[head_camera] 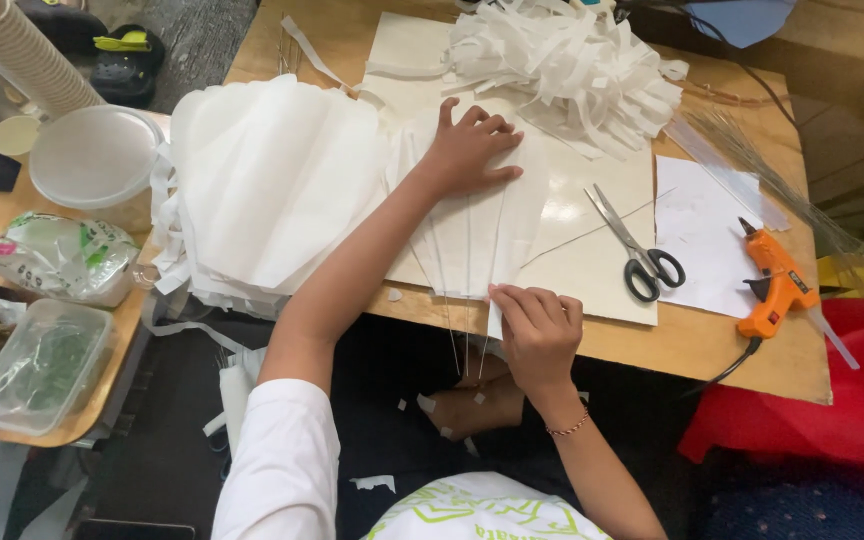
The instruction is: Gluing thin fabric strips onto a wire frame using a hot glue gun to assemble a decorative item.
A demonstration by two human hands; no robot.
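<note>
My left hand lies flat, fingers spread, pressing on the top of a white fan-shaped paper piece that rests on a cream board on the low wooden table. My right hand pinches the lower edge of that paper piece at the table's near edge. Thin sticks run down from the paper past the table edge between my hands.
A stack of white paper pieces lies to the left, a heap of paper strips at the back. Scissors and an orange glue gun sit right of my hands. Plastic containers and a lid stand on the left table.
</note>
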